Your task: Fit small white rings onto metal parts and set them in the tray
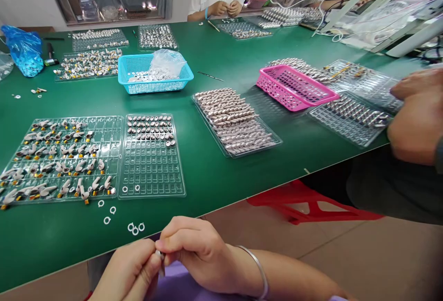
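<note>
We observe the left hand and the right hand meeting at the near edge of the green desk. The fingers of both grasp one small, pale, shiny part between them; they cover most of it, so we cannot tell its full shape. Nearby on the desk lie flat white rings. Beyond these we record two clear plastic trays side by side, bearing white-and-yellow stemmed pieces and small silver-grey caps respectively.
</note>
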Motion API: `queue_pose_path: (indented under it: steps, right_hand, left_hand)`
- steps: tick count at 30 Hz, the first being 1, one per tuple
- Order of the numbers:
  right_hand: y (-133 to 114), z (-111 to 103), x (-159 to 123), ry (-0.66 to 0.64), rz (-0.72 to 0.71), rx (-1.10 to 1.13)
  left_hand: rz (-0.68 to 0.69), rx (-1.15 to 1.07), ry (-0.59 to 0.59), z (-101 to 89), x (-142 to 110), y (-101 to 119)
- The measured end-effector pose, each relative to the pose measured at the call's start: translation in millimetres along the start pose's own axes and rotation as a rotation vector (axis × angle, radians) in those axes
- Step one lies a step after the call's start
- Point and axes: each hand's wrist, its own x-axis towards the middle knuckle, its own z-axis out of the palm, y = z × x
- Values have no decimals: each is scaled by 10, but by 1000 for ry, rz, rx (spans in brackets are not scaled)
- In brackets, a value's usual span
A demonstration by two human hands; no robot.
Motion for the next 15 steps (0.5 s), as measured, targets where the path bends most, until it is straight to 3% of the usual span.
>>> queue_pose_path:
  steps: [7,15]
  right_hand:
    - [19,-5,12,-13,2,22]
    - [-6,16,27,-8,64,122]
  left_hand:
    - [-73,-82,-47,-2,-12,-20]
    - [173,115,105,48,-33,-126]
